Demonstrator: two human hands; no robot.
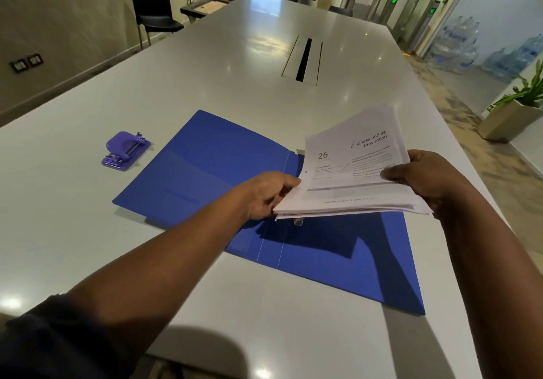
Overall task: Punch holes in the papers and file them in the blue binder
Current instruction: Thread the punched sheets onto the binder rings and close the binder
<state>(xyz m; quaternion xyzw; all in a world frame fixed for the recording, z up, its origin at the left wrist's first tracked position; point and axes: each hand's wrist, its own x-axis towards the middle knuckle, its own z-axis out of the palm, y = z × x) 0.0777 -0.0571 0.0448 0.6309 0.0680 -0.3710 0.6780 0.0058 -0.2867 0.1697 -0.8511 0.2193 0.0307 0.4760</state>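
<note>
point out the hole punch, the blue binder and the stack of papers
hole punch (125,151), head view, on its purple top lever
blue binder (205,167), head view, on the open left cover
stack of papers (352,173), head view, on the top printed page

Punched white papers held above open blue binder, purple hole punch to its left

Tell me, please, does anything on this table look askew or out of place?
Only the papers: the stack is uneven, sheets fanned and edges misaligned, held by the left hand and right hand above the open blue binder. The purple hole punch sits normally to the binder's left.
</note>
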